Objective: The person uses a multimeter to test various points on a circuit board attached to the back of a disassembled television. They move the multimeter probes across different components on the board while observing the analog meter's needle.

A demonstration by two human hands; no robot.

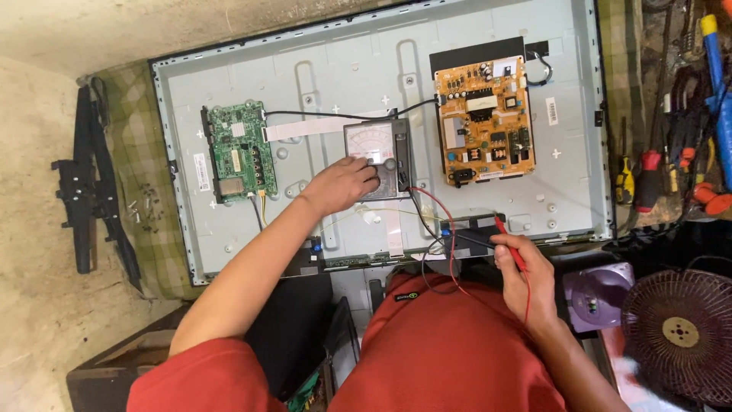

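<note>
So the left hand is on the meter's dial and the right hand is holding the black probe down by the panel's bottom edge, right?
Not quite. The head view shows the right hand holding the red probe, not the black one, near the bottom edge of the television panel. The rest holds: the left hand rests on the dial of the analog meter.

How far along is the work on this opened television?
Done: the back cover is off, baring the green main board and orange power board; screws lie aside. In hand: left hand on the analog multimeter, right hand holding the red probe. Left: reassembly, since everything is open.
</note>
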